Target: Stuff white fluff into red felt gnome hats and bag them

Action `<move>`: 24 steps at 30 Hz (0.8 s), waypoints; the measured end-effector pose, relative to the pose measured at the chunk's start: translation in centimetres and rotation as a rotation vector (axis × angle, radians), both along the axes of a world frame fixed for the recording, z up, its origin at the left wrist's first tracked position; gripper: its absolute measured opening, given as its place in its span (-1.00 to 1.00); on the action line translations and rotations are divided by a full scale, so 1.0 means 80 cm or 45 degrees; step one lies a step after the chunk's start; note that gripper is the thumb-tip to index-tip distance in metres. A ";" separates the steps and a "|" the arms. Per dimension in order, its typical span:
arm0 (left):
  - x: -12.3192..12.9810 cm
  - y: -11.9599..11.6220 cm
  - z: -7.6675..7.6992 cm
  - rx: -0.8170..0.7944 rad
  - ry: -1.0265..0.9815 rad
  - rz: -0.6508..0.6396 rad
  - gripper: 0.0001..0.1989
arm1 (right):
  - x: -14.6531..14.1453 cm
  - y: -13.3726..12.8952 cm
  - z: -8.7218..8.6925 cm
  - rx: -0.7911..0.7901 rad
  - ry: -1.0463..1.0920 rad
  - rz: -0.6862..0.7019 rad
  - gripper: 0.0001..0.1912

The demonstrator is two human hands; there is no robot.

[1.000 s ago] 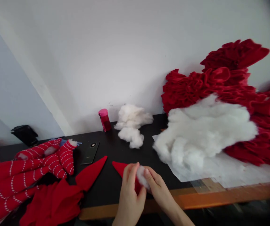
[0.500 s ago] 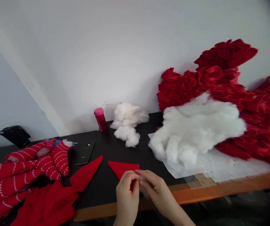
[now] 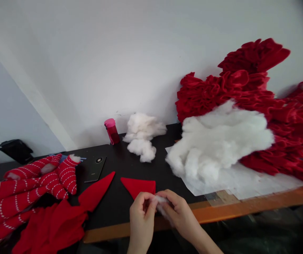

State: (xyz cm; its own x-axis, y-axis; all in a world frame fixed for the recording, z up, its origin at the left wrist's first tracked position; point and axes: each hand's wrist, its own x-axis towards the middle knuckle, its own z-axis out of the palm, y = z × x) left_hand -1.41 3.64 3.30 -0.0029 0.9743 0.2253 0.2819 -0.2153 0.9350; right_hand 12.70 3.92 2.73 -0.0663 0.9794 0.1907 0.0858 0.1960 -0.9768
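A red felt cone (image 3: pixel 139 187) lies at the table's front edge, its tip pointing left. My left hand (image 3: pixel 143 215) is closed at the cone's near end, thumb and fingers pinched on its edge. Close beside it on the right, my right hand (image 3: pixel 176 211) has a small tuft of white stuffing (image 3: pixel 162 201) between thumb and fingers, at the cone's open end. How far the tuft reaches into the cone is hidden by the fingers. Another red cone (image 3: pixel 95 192) rests to the left.
White stuffing (image 3: pixel 220 141) is heaped on white sheeting at right, before piled red fabric pieces (image 3: pixel 249 84). Smaller stuffing clumps (image 3: pixel 143 130) and a pink bottle (image 3: pixel 112 131) stand near the wall. A phone (image 3: pixel 95 169), striped red stuffed pieces (image 3: pixel 11 197) and red cloth (image 3: pixel 53 229) are at left.
My right hand has shifted slightly right, and more of the white tuft shows between its fingers. My left hand stays pinched at the cone. The whole view has shifted a little.
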 end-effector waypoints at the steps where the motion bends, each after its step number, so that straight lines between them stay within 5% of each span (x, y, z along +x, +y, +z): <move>1: -0.004 -0.001 -0.002 0.091 0.104 0.023 -0.86 | 0.005 0.001 -0.003 -0.005 -0.030 -0.040 -0.82; 5: -0.016 0.004 -0.017 0.406 0.667 0.296 -0.67 | 0.018 0.005 -0.025 -0.242 0.127 -0.218 -0.77; 9: -0.020 0.019 -0.026 0.482 0.794 0.370 -0.83 | -0.001 0.007 -0.031 -0.320 0.164 -0.155 -0.78; 15: -0.009 0.002 -0.010 0.580 0.484 0.263 -0.85 | -0.058 0.020 -0.005 0.163 0.017 -0.170 -0.84; 20: 0.004 -0.023 -0.019 0.580 0.108 0.052 -0.86 | -0.070 0.028 -0.007 0.167 0.171 -0.158 -0.81; 24: 0.001 -0.022 -0.015 0.394 -0.331 0.346 -0.90 | -0.073 0.022 -0.013 0.151 0.304 -0.208 -0.82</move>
State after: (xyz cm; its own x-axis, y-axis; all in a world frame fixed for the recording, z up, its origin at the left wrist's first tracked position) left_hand -1.33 1.90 2.08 -0.3423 0.8180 0.4622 0.1320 -0.4452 0.8857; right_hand 6.85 5.72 1.65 0.1506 0.9434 0.2955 -0.1036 0.3123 -0.9443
